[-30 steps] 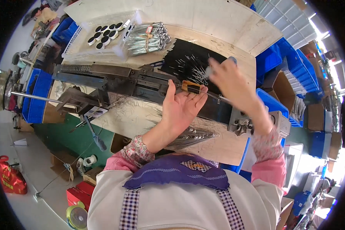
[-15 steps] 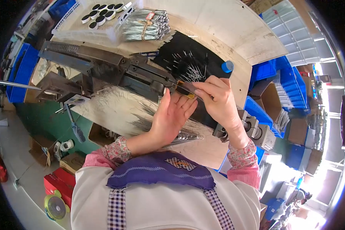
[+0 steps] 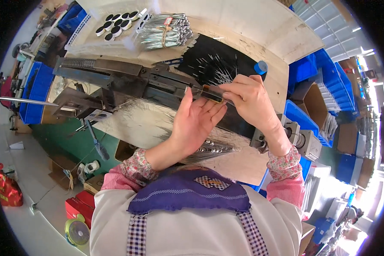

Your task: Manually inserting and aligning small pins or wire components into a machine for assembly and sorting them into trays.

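Below everything, a pale wooden workbench (image 3: 143, 121), crossed by a long, dark metal machine (image 3: 123, 82). At the back left, a clear plastic basket (image 3: 79, 30); farther right, behind the machine, a black sheet (image 3: 245, 62). Between them, a tied bundle of metal rods (image 3: 164, 37). Left hand (image 3: 194, 123) palm up, thumb apart from fingers, just beside a small dark, yellow-edged block (image 3: 212, 94) at the machine. Right hand (image 3: 254, 100) with thumb and forefinger close together at the block's right end; cannot tell what, if anything, is pinched.
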